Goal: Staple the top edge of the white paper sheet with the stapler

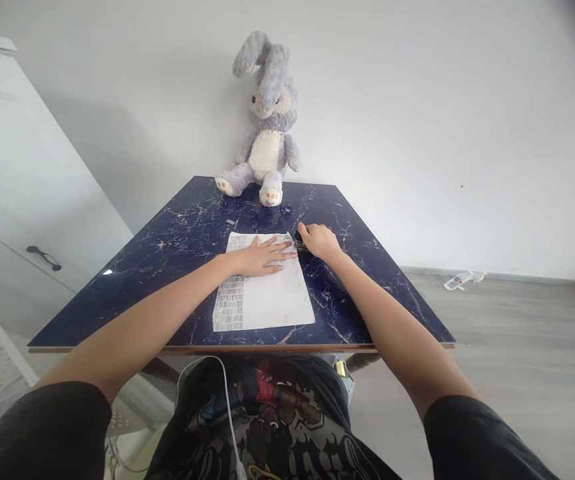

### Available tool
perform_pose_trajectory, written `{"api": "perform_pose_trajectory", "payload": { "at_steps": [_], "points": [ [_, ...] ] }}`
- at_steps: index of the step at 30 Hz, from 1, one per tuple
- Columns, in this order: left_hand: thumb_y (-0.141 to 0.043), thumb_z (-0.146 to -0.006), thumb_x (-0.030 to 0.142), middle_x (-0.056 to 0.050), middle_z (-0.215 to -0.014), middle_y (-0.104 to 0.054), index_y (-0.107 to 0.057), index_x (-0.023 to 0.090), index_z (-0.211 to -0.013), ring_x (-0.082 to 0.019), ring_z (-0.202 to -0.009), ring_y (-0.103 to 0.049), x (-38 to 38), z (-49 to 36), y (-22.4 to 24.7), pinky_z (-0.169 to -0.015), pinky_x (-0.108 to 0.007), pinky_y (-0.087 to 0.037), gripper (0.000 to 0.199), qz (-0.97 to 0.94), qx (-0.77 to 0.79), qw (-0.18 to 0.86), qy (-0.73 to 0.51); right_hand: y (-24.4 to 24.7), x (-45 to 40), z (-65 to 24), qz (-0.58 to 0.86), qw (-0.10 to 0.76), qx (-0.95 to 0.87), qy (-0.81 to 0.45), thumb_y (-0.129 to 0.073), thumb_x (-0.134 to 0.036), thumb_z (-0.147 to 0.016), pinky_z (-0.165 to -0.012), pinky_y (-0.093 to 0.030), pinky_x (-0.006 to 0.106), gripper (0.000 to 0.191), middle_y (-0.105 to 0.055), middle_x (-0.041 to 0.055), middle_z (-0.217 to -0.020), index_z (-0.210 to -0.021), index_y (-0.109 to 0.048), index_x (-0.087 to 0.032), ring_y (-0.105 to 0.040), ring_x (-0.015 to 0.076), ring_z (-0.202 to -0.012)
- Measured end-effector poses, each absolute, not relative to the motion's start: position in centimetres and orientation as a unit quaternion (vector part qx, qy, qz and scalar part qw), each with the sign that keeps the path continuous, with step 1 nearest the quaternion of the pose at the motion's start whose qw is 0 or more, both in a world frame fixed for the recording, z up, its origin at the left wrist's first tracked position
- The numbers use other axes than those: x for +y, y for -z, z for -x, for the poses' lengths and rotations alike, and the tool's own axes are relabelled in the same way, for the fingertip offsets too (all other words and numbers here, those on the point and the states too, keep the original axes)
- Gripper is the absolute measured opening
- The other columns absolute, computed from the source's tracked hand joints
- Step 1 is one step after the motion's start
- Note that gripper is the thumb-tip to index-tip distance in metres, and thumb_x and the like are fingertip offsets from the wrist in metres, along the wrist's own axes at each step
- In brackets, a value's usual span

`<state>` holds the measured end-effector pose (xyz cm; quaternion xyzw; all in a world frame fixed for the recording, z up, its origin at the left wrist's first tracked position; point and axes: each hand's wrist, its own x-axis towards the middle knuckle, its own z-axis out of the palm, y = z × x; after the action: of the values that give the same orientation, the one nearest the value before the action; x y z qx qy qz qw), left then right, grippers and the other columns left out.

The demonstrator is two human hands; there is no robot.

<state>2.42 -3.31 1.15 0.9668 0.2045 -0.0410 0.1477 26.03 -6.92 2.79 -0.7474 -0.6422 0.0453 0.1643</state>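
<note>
A pale wall fills the back of the view, with a grey floor at the right. On the left stands a white cabinet. In the middle is the dark blue surface, veined with pale lines like marble and edged in brown. Below its near edge is the person's black shirt, printed with a picture.

A grey plush rabbit sits upright at the far edge of the surface, near the wall, one ear flopped over its face. The paper lies flat on the surface near its front edge, with rows of print down its left side and a mostly blank middle.

The left hand rests palm down on the upper part of the paper, fingers spread. The right hand, just beside the paper's upper right edge, is curled around a black tool, thumb toward its far end; the hand hides most of it, so its kind cannot be told.

A crumpled clear plastic lies on the floor by the wall. A thin white cable runs over the shirt. The cabinet has a dark handle. Smallest is a greenish chip on the surface, beyond the paper.
</note>
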Motion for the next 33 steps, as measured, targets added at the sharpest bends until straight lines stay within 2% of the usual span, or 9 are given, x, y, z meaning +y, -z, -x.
{"api": "perform_pose_trajectory", "payload": {
  "at_steps": [13, 20, 26, 33],
  "points": [
    [-0.029, -0.107, 0.065, 0.009, -0.178, 0.004, -0.016, 0.049, -0.168, -0.04, -0.164, 0.008, -3.29, -2.61, -1.39, -0.125, -0.073, 0.004, 0.065, -0.966, 0.209, 0.146, 0.054, -2.56, -7.07, -25.07, 0.741, 0.12, -0.661, 0.01, -0.025, -0.047, -0.109, -0.093, -0.052, 0.039, 0.065, -0.079, 0.0193, -0.114, -0.108, -0.083, -0.018, -0.075, 0.0343, -0.108],
    [-0.03, -0.108, 0.063, 0.01, -0.178, 0.004, -0.017, 0.05, -0.168, -0.04, -0.164, 0.008, -3.2, -2.64, -1.37, -0.124, -0.075, 0.005, 0.063, -0.966, 0.207, 0.147, 0.051, -2.88, -6.99, -25.21, 0.754, 0.135, -0.642, -0.02, -0.027, -0.046, -0.109, -0.095, -0.05, 0.038, 0.062, -0.078, 0.0191, -0.115, -0.108, -0.082, -0.018, -0.073, 0.0339, -0.112],
    [-0.034, -0.107, 0.063, 0.011, -0.178, -0.001, -0.022, 0.052, -0.166, -0.041, -0.164, 0.005, -3.05, -2.65, -1.15, -0.125, -0.075, 0.006, 0.061, -0.966, 0.2, 0.162, 0.03, -2.95, -6.95, -25.49, 0.764, 0.167, -0.622, -0.04, -0.029, -0.052, -0.109, -0.097, -0.05, 0.036, 0.063, -0.077, 0.0199, -0.12, -0.108, -0.082, -0.018, -0.072, 0.0326, -0.113],
    [-0.035, -0.108, 0.063, 0.009, -0.178, -0.003, -0.023, 0.051, -0.166, -0.04, -0.164, 0.004, -2.98, -2.55, -0.97, -0.125, -0.073, 0.006, 0.061, -0.965, 0.204, 0.164, 0.029, -2.66, -7.06, -24.98, 0.751, 0.144, -0.645, 0.0, -0.03, -0.047, -0.109, -0.096, -0.051, 0.038, 0.062, -0.078, 0.0219, -0.113, -0.106, -0.083, -0.015, -0.074, 0.0338, -0.108]
  ]
}}
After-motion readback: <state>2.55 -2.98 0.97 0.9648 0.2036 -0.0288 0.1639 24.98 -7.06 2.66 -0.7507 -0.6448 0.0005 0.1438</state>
